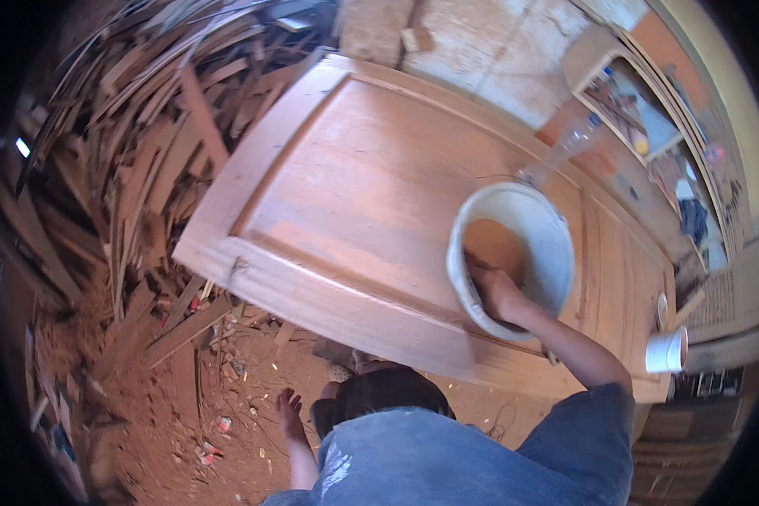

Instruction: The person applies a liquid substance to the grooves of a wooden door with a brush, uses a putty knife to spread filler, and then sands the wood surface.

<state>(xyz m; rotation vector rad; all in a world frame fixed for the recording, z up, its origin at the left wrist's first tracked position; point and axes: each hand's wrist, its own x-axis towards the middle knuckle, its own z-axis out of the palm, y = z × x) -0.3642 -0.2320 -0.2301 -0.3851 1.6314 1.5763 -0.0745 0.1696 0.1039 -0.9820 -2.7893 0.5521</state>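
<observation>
A white bucket (557,253) stands on a large panelled wooden door (354,169) lying flat. Orange-brown material, perhaps powder or liquid, shows inside the bucket. My right arm comes over the near rim, and my right hand (499,295) is down inside, at the edge of that material. Its fingers are in shade and partly hidden, so their grip is unclear. My left hand (289,409) hangs low by my side, off the near edge of the door. Its fingers are apart and it holds nothing.
A clear plastic bottle (572,142) lies behind the bucket. At the door's right end is a small white tub (666,352). A big heap of wood offcuts (135,152) rises at the left. Sawdust and scraps litter the floor (228,422). An open shelf (641,118) stands at the back right.
</observation>
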